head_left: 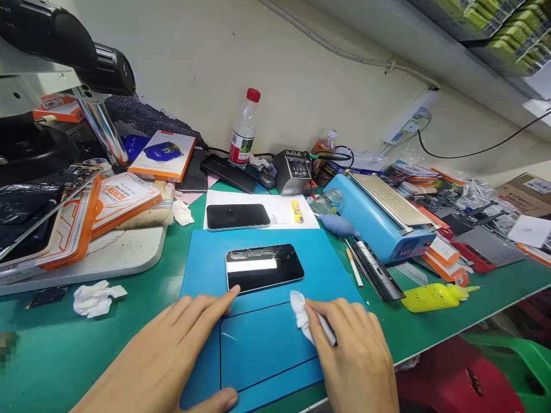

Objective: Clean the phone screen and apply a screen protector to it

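White tissue [300, 312] and a slim, hard-to-identify object [328, 329] are pinched in the right hand [357, 350], near and right of the black phone [264, 268], which lies apart from that grip on the blue mat [258, 347]. The left hand [176, 338] spreads loosely, index fingertip at the phone's near-left corner.

Right hand [355, 341] with white tissue [298, 310], left hand [178, 335] at a dark phone [264, 269] (blue mat [262, 347] beneath).

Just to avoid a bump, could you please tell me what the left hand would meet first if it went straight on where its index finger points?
Probably the black phone on the blue mat; the left hand has a finger at the phone's near left corner, though contact is unclear.
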Tool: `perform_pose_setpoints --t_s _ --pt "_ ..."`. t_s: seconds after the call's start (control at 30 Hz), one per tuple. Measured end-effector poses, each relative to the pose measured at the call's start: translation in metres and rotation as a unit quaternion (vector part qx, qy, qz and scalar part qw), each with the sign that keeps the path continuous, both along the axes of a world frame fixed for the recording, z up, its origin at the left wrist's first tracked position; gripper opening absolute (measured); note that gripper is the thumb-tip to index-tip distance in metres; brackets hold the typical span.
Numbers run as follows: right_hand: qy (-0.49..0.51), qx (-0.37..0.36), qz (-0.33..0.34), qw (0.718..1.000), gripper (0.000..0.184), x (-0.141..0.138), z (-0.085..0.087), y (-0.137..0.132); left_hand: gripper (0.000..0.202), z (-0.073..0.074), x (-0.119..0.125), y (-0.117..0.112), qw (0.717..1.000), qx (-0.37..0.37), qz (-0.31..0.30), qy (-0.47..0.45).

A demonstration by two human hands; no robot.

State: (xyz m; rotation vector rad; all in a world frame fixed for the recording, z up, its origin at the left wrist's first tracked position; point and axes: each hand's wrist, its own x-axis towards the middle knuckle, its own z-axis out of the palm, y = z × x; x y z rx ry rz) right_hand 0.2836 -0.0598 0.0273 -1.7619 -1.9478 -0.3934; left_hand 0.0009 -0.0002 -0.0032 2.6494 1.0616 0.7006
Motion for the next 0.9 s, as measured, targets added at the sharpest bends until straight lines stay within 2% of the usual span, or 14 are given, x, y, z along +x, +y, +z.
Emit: perform_pose_setpoints --t_s 0.07,0.13,0.23,0.33,0.4,0.47,0.63,0.7,0.9 --pt "-0.011 0.005 -0.003 1.0 0.019 0.005 0.001 0.001 0.105 0.0 -0.001 -0.001 1.0 0.002 0.002 0.006" --pt "-0.005 0.008 -0.001 1.0 0.02 -0.002 0.001 0.003 0.104 0.0 -0.001 -0.001 1.0 0.006 -0.002 0.01" --pt "0.01 0.0 0.011 1.0 0.017 -0.03 -0.004 0.004 0.102 -0.001 -0.001 -0.001 1.0 0.011 -0.009 0.015" --pt "0.013 0.013 0.059 0.998 0.012 -0.064 -0.015 -0.001 0.102 -0.004 0.0 0.001 1.0 0.024 -0.01 0.017" --pt "-0.003 0.033 0.089 0.995 0.011 -0.074 -0.021 -0.007 0.103 -0.006 0.001 0.002 0.999 0.031 -0.014 0.015" --pt "-0.011 0.031 0.088 0.996 0.011 -0.067 -0.021 -0.012 0.104 -0.006 0.001 0.003 0.999 0.029 -0.018 0.018" --pt "-0.006 -0.014 0.013 1.0 0.009 -0.014 -0.005 -0.011 0.1 0.0 0.001 0.002 0.999 0.021 -0.011 0.033" --pt "-0.016 -0.011 0.006 1.0 0.008 -0.013 -0.004 -0.008 0.1 0.005 0.002 0.002 0.999 0.028 -0.01 0.029" --pt "-0.009 0.042 0.093 0.995 0.011 -0.081 -0.024 -0.01 0.101 0.02 0.007 -0.001 0.998 0.049 -0.003 0.045"
